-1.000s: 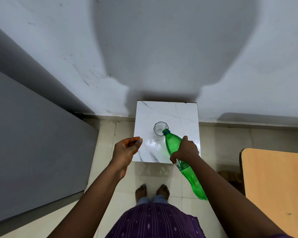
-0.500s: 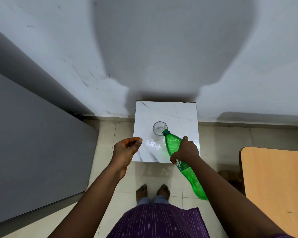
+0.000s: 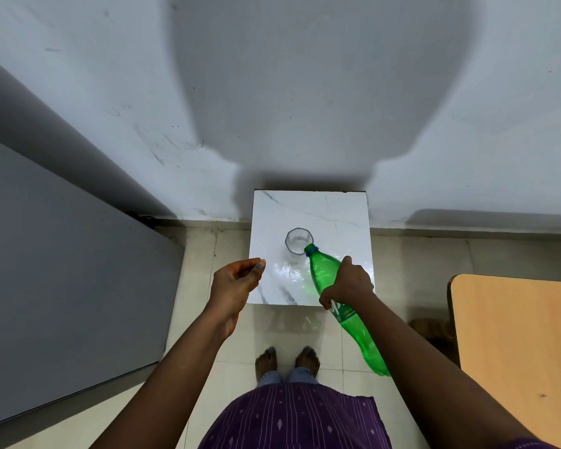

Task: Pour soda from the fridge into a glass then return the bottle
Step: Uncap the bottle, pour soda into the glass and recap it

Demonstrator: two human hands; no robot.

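Marble stool [image 3: 324, 215] by white wall [image 3: 78, 76] — right-hand fingers [image 3: 329, 294] grasping bottle [image 3: 324, 270], left fingers [image 3: 256, 270] pinched.

White marble desk [image 3: 334, 212] against grey wall [image 3: 110, 76]; wooden tabletop [image 3: 515, 335] right, grey panel [image 3: 62, 286] left, tiled floor [image 3: 418, 260].

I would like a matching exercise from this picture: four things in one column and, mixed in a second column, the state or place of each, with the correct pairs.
Things:
1. green bottle
2. glass
3. left hand
4. wooden table

States or places:
A. stands upright on the marble top
B. tilted, its mouth at the glass rim
C. at the right edge of the view
D. raised beside the marble top, fingers curled

Pairs: 1-B, 2-A, 3-D, 4-C
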